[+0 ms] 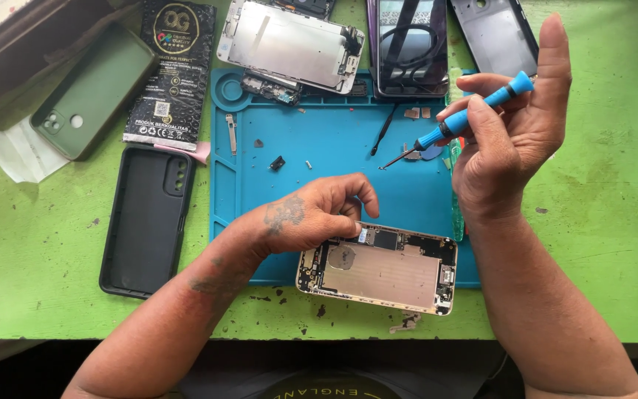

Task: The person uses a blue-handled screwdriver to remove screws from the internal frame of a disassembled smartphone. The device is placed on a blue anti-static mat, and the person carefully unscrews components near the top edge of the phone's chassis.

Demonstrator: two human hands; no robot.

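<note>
From the head camera, the left hand (pixel 304 218) pinches a small part at the top edge of the opened phone shell (pixel 379 267), which lies on the blue mat (pixel 334 140) at the desk's (pixel 614 244) near edge. The right hand (pixel 507 129) grips a blue screwdriver (pixel 458 124), lifted clear. The screen (pixel 289 44) is already off; the boards are still in the shell.

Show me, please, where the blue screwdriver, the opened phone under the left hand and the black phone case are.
Blue screwdriver (pixel 474 111): head view, middle of its handle.
Opened phone (pixel 382 275): head view, bare metal plate.
Black phone case (pixel 145 222): head view, inner back.
</note>
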